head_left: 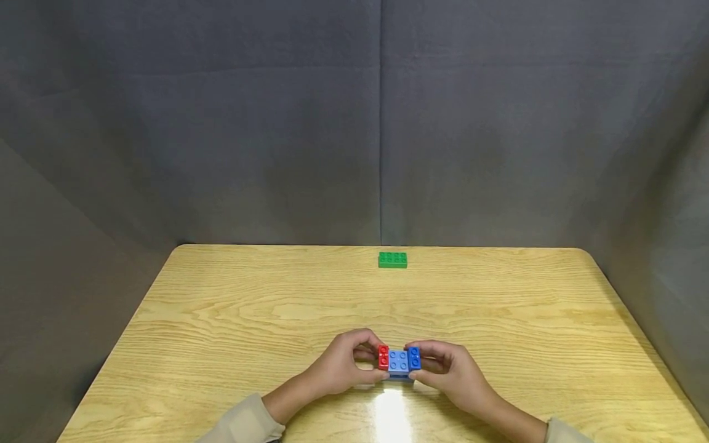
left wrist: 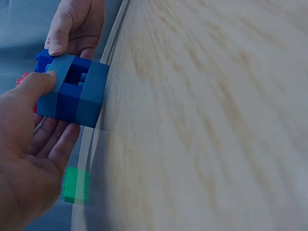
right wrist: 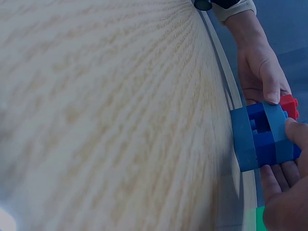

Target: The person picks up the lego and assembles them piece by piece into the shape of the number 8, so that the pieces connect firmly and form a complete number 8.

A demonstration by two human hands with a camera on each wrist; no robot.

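Observation:
A stack of toy building bricks stands low at the front middle of the table. Its top carries a small red brick on the left and a small dark blue brick on the right, with the studs of a light blue brick bare between them. Below come a dark blue layer with a gap in its side and another light blue brick. My left hand grips the stack's left end, thumb in front and fingers behind. Likewise, my right hand holds the right end.
Near the far edge of the wooden table lies a green brick with two rows of studs. Grey cloth hangs behind the table and along both sides.

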